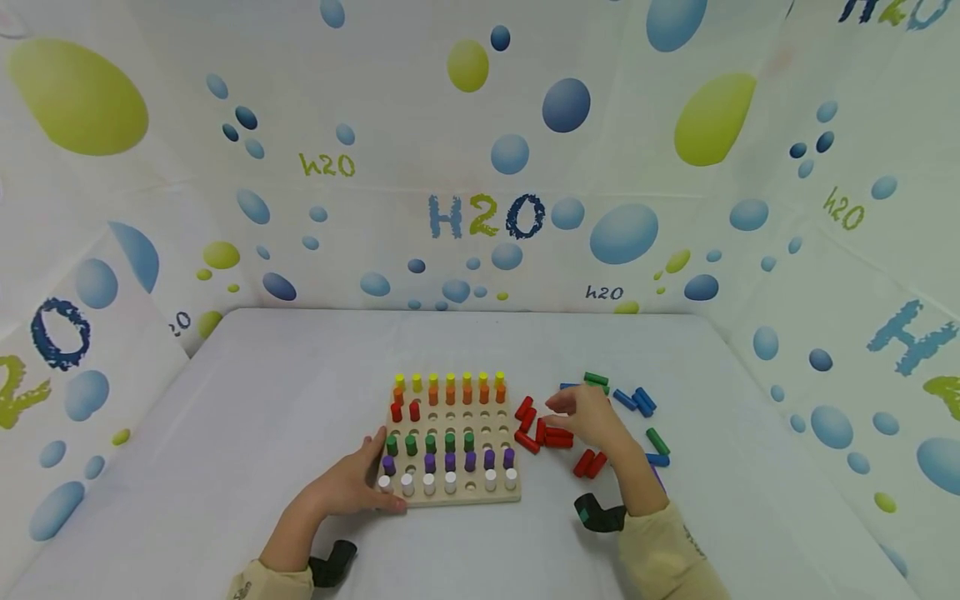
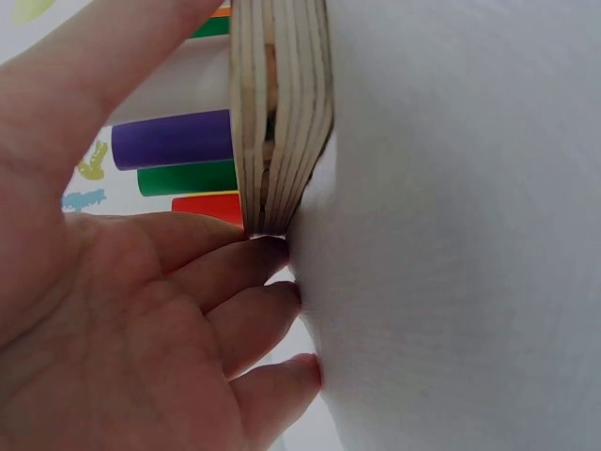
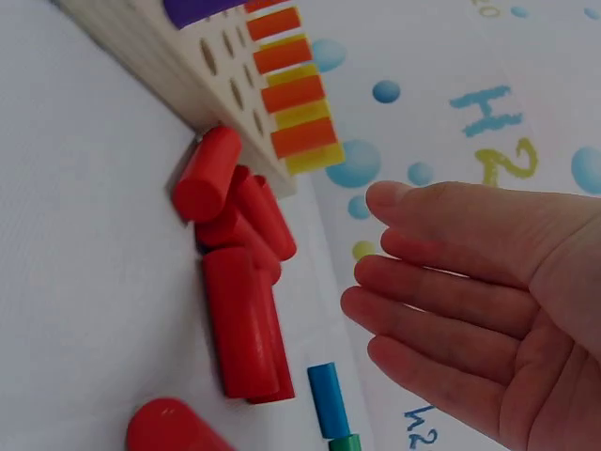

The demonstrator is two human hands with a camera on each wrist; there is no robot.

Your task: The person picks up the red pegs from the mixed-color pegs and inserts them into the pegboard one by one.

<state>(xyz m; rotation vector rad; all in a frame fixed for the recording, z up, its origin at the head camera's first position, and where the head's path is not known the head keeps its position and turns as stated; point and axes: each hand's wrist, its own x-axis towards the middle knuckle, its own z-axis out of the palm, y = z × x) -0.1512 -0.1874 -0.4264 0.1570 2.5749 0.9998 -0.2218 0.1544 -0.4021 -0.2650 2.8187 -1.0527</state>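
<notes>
A wooden pegboard (image 1: 459, 497) carries rows of yellow, orange, red, green, purple and white pegs. My left hand (image 1: 348, 483) grips its near left corner, thumb at the front edge and fingers along the left side. The left wrist view shows the board's layered edge between thumb and index finger. Right of the board, my right hand (image 1: 588, 414) hovers over loose red pegs (image 1: 558, 442). Its fingers (image 3: 451, 319) are extended and nothing shows between them and the thumb. The red row holds two pegs (image 1: 415, 411) at its left end, with open holes beside them.
Several blue pegs (image 1: 642, 401) and green pegs (image 1: 657, 440) lie scattered farther right on the white tabletop (image 1: 300, 375). A purple peg (image 1: 657, 477) shows partly behind the right forearm. Black wrist mounts (image 1: 598, 512) stick out at both wrists. A patterned curtain (image 1: 480, 125) encloses the table.
</notes>
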